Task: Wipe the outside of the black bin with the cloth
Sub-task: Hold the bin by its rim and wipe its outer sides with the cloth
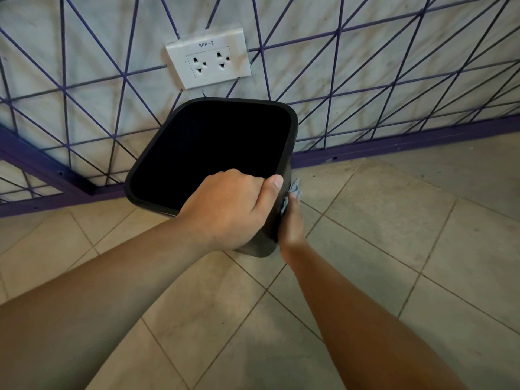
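Observation:
A black plastic bin (213, 147) with a rounded square mouth sits tilted near the wall, its dark inside facing me. My left hand (228, 209) grips the near rim at the right corner, thumb on the outside. My right hand (291, 223) presses a small grey-blue cloth (294, 191) flat against the bin's right outer side. Most of the cloth is hidden behind the hand and the bin's edge.
Beige floor tiles (365, 249) spread around the bin. Behind it stands a pale wall with purple crossing lines (365, 66), a purple skirting (394, 142) and a white double socket (209, 59) just above the bin.

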A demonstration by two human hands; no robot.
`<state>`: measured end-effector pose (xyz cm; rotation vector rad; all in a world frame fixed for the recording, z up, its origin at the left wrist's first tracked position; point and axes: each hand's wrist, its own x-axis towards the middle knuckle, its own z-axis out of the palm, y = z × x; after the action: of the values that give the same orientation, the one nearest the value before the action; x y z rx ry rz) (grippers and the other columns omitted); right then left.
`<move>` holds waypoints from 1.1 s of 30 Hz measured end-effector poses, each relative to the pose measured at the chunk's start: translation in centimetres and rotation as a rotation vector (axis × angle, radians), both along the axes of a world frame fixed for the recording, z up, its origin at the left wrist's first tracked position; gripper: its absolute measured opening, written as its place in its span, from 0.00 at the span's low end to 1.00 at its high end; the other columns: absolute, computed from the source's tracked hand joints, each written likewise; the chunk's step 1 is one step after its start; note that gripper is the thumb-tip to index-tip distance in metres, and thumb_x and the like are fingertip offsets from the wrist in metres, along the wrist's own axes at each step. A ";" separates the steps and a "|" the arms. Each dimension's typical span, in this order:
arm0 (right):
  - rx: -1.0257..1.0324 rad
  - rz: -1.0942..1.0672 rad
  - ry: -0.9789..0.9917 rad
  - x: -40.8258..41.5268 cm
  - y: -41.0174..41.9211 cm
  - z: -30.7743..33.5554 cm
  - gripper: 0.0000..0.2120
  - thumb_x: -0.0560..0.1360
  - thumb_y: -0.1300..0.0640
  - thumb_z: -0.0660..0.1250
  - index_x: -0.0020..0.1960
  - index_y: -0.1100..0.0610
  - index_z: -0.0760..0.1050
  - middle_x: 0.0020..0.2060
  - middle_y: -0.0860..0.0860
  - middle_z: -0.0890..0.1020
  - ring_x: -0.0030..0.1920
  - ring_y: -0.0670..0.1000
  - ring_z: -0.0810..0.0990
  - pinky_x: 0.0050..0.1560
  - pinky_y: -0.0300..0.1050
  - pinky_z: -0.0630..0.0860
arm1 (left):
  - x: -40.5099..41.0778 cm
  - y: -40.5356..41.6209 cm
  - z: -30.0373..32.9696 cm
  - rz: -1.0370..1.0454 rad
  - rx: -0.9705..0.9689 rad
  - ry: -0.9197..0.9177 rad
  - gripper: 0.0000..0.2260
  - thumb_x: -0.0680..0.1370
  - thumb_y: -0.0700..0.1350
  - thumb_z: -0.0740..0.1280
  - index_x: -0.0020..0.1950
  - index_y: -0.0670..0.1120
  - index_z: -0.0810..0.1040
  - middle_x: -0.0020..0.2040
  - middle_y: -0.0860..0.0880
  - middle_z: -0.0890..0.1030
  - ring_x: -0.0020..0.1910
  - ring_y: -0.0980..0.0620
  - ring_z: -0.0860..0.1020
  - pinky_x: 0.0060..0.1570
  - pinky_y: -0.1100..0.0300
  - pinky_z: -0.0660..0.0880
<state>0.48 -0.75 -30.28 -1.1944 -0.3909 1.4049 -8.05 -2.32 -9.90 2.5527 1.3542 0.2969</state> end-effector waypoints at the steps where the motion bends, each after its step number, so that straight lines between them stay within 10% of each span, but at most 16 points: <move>1: -0.041 0.008 0.013 0.1 0.2 0.5 0.63 0.64 0.17 0.59 0.92 0.49 0.65 0.88 0.56 0.71 0.89 0.58 0.68 0.92 0.65 0.62 | 0.0 0.0 -0.1 0.001 -0.004 -0.001 0.24 0.85 0.53 0.50 0.29 0.53 0.64 0.23 0.53 0.68 0.23 0.56 0.70 0.29 0.60 0.61; 9: -0.044 0.026 -0.072 0.3 1.6 -0.4 0.74 0.58 0.03 0.54 0.93 0.46 0.63 0.91 0.54 0.66 0.92 0.57 0.62 0.93 0.67 0.58 | 0.2 0.3 -0.2 0.034 -0.011 0.007 0.24 0.85 0.54 0.50 0.30 0.53 0.67 0.24 0.53 0.70 0.25 0.56 0.73 0.30 0.60 0.64; 15: 0.023 0.042 -0.137 -0.4 -1.1 2.8 0.42 0.87 0.25 0.52 0.92 0.50 0.64 0.87 0.55 0.72 0.87 0.53 0.70 0.88 0.55 0.66 | 0.3 0.3 -0.1 0.040 0.010 0.029 0.24 0.85 0.54 0.51 0.29 0.53 0.64 0.23 0.53 0.67 0.22 0.57 0.69 0.27 0.65 0.59; 26: 0.038 0.081 -0.156 -0.2 -1.1 0.0 0.73 0.60 0.03 0.55 0.93 0.46 0.60 0.91 0.53 0.67 0.92 0.56 0.62 0.93 0.67 0.57 | 0.1 0.5 -0.2 0.016 0.025 0.017 0.24 0.85 0.54 0.50 0.29 0.53 0.64 0.23 0.53 0.67 0.23 0.56 0.70 0.29 0.62 0.61; 31: 0.216 0.090 -0.278 -1.3 -2.7 1.0 0.54 0.78 0.15 0.54 0.94 0.47 0.57 0.91 0.53 0.66 0.93 0.56 0.60 0.93 0.68 0.57 | -0.2 0.6 -0.2 -0.009 0.022 0.009 0.23 0.84 0.54 0.50 0.29 0.53 0.64 0.23 0.53 0.68 0.22 0.57 0.70 0.28 0.62 0.61; 33: 0.155 0.103 -0.238 -1.5 -2.2 -1.8 0.62 0.72 0.09 0.55 0.94 0.46 0.57 0.91 0.54 0.66 0.93 0.59 0.61 0.92 0.70 0.57 | -0.2 0.6 -0.2 -0.008 0.021 0.012 0.23 0.85 0.54 0.50 0.30 0.53 0.64 0.23 0.53 0.68 0.22 0.57 0.70 0.28 0.62 0.61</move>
<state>-0.97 -2.91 -32.07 -1.2313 -0.7239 1.2968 -8.24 -1.76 -10.15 2.5801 1.3518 0.2962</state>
